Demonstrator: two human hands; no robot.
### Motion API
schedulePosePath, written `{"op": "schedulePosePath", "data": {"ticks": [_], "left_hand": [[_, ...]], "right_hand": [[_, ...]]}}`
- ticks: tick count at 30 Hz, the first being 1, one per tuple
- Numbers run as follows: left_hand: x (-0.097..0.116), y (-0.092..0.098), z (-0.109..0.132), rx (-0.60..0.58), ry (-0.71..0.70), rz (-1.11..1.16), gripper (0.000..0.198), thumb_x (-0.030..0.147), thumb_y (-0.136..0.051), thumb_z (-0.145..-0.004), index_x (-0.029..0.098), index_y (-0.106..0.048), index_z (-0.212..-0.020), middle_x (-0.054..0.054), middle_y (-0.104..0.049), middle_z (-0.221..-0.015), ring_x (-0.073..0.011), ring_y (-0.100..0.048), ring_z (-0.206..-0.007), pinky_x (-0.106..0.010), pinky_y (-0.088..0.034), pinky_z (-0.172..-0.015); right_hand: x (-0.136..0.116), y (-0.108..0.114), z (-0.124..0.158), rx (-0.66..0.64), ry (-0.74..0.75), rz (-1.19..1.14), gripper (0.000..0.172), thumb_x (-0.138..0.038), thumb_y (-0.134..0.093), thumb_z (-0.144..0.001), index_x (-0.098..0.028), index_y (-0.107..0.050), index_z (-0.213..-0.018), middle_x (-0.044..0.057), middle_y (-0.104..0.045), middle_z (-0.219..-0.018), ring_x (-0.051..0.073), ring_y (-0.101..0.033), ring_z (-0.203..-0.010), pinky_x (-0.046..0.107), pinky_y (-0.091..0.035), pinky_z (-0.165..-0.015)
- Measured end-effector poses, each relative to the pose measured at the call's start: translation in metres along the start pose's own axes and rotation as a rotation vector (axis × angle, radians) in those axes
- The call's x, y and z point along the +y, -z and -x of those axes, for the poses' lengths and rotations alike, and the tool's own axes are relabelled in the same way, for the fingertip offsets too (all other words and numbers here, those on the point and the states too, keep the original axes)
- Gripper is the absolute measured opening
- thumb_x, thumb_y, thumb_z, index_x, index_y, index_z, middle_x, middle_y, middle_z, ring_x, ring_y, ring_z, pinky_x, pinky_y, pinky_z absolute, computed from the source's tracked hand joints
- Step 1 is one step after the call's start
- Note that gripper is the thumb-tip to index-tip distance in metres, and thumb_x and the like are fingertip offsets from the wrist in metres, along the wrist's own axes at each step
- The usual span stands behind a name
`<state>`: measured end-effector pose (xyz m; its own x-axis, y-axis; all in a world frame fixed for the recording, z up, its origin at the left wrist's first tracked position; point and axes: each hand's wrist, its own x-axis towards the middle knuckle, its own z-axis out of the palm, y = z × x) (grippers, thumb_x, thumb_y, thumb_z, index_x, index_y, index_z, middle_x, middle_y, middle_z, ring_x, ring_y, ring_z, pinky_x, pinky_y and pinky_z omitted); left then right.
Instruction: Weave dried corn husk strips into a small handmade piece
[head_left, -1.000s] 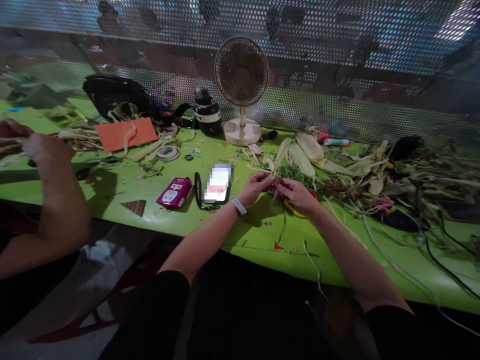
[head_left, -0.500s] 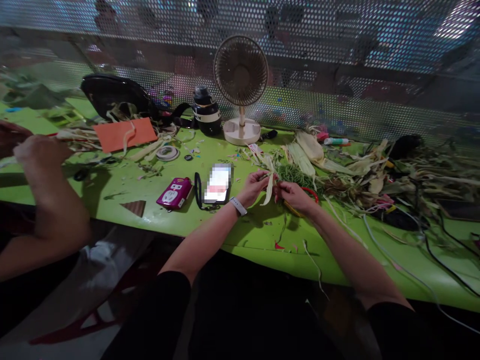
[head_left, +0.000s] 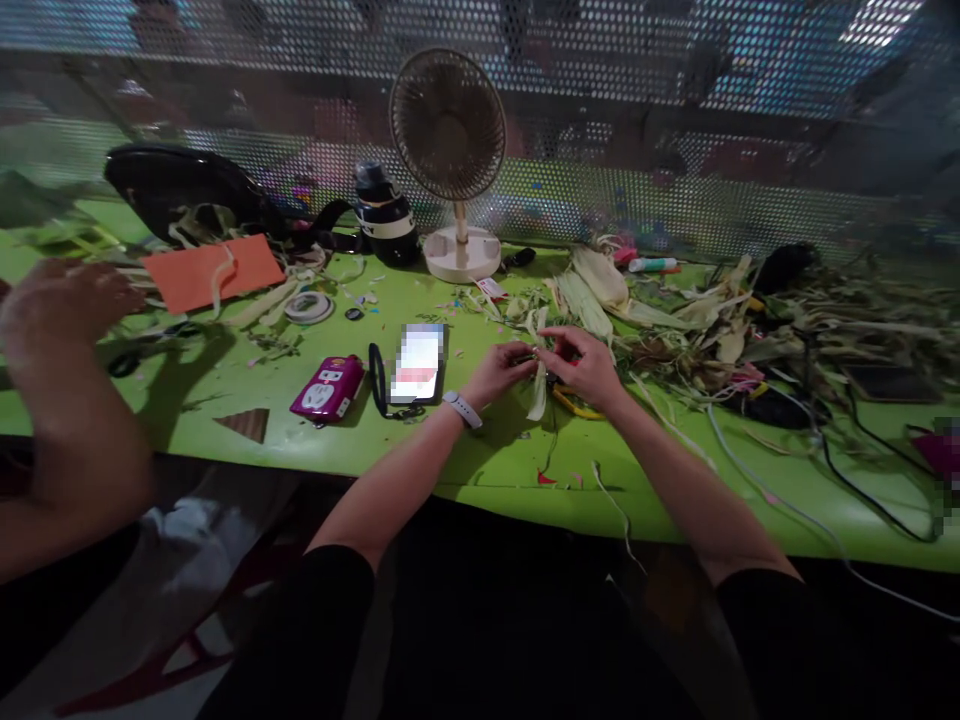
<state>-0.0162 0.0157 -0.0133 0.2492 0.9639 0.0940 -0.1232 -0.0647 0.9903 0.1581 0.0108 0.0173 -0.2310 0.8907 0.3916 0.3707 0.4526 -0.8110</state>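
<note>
A round beige desk fan (head_left: 448,125) stands before a grey perforated metal screen (head_left: 600,110), beside a pale-banded black bottle (head_left: 388,222). Further left sits a glossy black bag (head_left: 187,180) — an orange paper sheet (head_left: 180,277) before it. Nearer lies a boxy magenta power socket (head_left: 328,388) — between a lit rectangular smartphone (head_left: 420,365) and a brown striped triangle (head_left: 247,423).

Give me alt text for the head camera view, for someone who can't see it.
A person's left hand holds a pale strip, the right hand touching it, over a green table. A phone and purple socket block lie to the left, plant scraps to the right, and a fan stands behind. Another person's arm shows at far left.
</note>
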Motion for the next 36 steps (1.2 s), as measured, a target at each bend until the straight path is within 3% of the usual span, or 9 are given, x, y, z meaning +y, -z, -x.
{"op": "schedulePosePath", "data": {"ticks": [3,5,8,14,16,20,25,32,36], "left_hand": [[0.002,-0.002,0.003,-0.016,0.096,0.140,0.029,0.021,-0.080,-0.059,0.016,-0.075,-0.087,-0.003,-0.072,-0.079,-0.0109,-0.060,-0.067,-0.022,-0.046,-0.064],[0.006,-0.002,0.005,-0.049,0.167,0.272,0.035,0.023,-0.080,-0.060,0.015,-0.074,-0.094,-0.005,-0.073,-0.082,-0.0134,-0.064,-0.072,-0.024,-0.049,-0.065],[0.010,-0.001,0.006,-0.037,0.243,0.435,0.029,0.031,-0.079,-0.066,0.014,-0.074,-0.089,-0.006,-0.073,-0.082,-0.0154,-0.067,-0.073,-0.029,-0.053,-0.069],[0.007,-0.003,0.004,0.032,0.128,0.520,0.037,0.030,-0.085,-0.064,0.020,-0.074,-0.097,-0.003,-0.074,-0.095,-0.0129,-0.067,-0.082,-0.026,-0.052,-0.078],[0.004,-0.003,0.002,0.024,0.057,0.501,0.041,0.033,-0.085,-0.063,0.022,-0.074,-0.102,-0.003,-0.075,-0.098,-0.0136,-0.067,-0.087,-0.028,-0.051,-0.084],[-0.002,-0.002,-0.001,0.042,-0.116,0.379,0.040,0.039,-0.082,-0.068,0.022,-0.074,-0.104,-0.005,-0.075,-0.105,-0.0189,-0.065,-0.105,-0.031,-0.045,-0.098],[-0.002,-0.002,0.000,0.062,-0.170,0.301,0.036,0.040,-0.078,-0.074,0.022,-0.073,-0.105,-0.007,-0.073,-0.113,-0.0215,-0.064,-0.112,-0.035,-0.043,-0.103],[-0.001,-0.003,0.004,0.009,-0.185,0.356,0.038,0.034,-0.077,-0.075,0.024,-0.070,-0.111,-0.007,-0.071,-0.117,-0.0196,-0.065,-0.110,-0.031,-0.047,-0.096],[0.004,-0.004,0.006,0.014,-0.151,0.306,0.039,0.035,-0.081,-0.069,0.023,-0.072,-0.105,-0.006,-0.075,-0.103,-0.0191,-0.067,-0.099,-0.031,-0.049,-0.091]], "right_hand": [[0.004,-0.004,-0.001,0.055,0.026,-0.026,0.021,-0.040,-0.063,-0.081,-0.020,-0.068,-0.082,0.004,-0.065,-0.082,0.016,-0.057,-0.073,0.032,-0.047,-0.073],[0.009,-0.003,-0.003,0.064,0.047,-0.039,0.019,-0.039,-0.062,-0.082,-0.021,-0.068,-0.083,0.004,-0.065,-0.083,0.017,-0.058,-0.076,0.033,-0.048,-0.076],[0.014,0.002,-0.007,0.024,0.141,-0.004,0.017,-0.037,-0.061,-0.084,-0.024,-0.070,-0.085,0.004,-0.065,-0.085,0.019,-0.059,-0.083,0.036,-0.049,-0.081],[0.011,0.004,-0.006,0.026,0.286,0.039,0.013,-0.028,-0.060,-0.083,-0.025,-0.070,-0.089,0.007,-0.066,-0.099,0.022,-0.059,-0.100,0.042,-0.046,-0.094],[0.010,0.004,-0.005,0.078,0.257,0.019,0.012,-0.026,-0.059,-0.081,-0.024,-0.068,-0.088,0.007,-0.066,-0.099,0.022,-0.060,-0.098,0.040,-0.047,-0.091],[0.006,0.004,-0.002,0.168,0.022,-0.115,0.013,-0.026,-0.050,-0.083,-0.021,-0.062,-0.085,0.003,-0.064,-0.082,0.018,-0.059,-0.078,0.033,-0.048,-0.076],[-0.002,-0.002,0.004,-0.087,-0.106,-0.052,0.025,-0.043,-0.054,-0.086,-0.019,-0.061,-0.081,0.000,-0.059,-0.070,0.014,-0.051,-0.066,0.027,-0.041,-0.062],[-0.001,-0.010,0.006,-0.098,-0.019,0.107,0.018,-0.034,-0.054,-0.082,-0.017,-0.061,-0.081,0.000,-0.058,-0.068,0.012,-0.048,-0.062,0.025,-0.038,-0.062],[-0.007,-0.009,0.009,-0.144,0.053,0.201,0.016,-0.032,-0.055,-0.081,-0.018,-0.059,-0.074,-0.001,-0.057,-0.063,0.011,-0.046,-0.056,0.025,-0.036,-0.057]]}}
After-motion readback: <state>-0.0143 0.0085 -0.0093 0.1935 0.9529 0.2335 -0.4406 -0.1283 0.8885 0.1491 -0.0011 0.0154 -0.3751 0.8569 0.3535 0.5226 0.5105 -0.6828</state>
